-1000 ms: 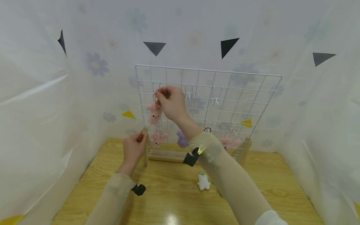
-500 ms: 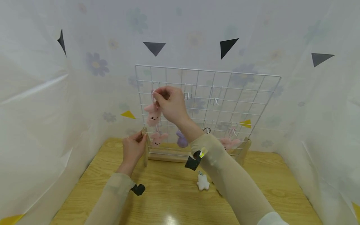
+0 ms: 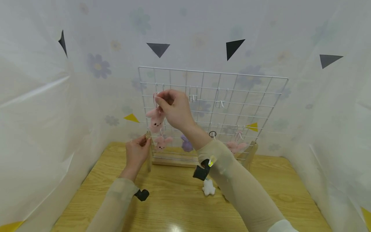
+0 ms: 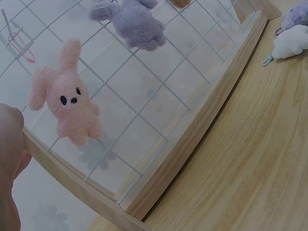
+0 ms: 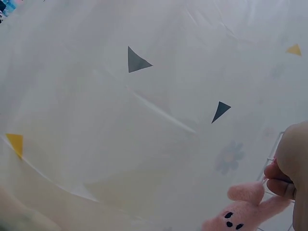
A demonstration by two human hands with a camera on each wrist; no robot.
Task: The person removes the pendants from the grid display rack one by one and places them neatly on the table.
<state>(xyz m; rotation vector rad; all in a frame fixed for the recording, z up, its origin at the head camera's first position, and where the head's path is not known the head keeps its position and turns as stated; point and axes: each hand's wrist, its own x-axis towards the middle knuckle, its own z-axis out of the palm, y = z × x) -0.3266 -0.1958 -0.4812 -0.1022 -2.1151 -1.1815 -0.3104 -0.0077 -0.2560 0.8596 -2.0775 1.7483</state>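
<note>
My right hand (image 3: 177, 108) pinches the pink cord of a pink plush bunny charm (image 3: 156, 121) at the upper left of a white wire grid (image 3: 246, 76). In the right wrist view, the bunny's head shows just below the fingers (image 5: 279, 187). My left hand (image 3: 137, 155) grips the top of the grid's left wooden post (image 3: 149, 159); most of that grip is out of the left wrist view. A second pink bunny (image 4: 74, 110) hangs from a hook below the first, with a purple plush charm (image 3: 186, 144) to its right.
Bare white hooks (image 3: 193, 98) hang on the grid's upper part. At lower right hang another pink plush (image 3: 236, 147) and a black ring (image 3: 213, 134). A white plush charm (image 3: 208, 188) lies on the wooden table (image 3: 174, 199), beside a purple one (image 4: 296, 17).
My right hand has shifted slightly left, and the pink bunny it holds by the cord has moved left and a little lower. The left hand stays on the post.
</note>
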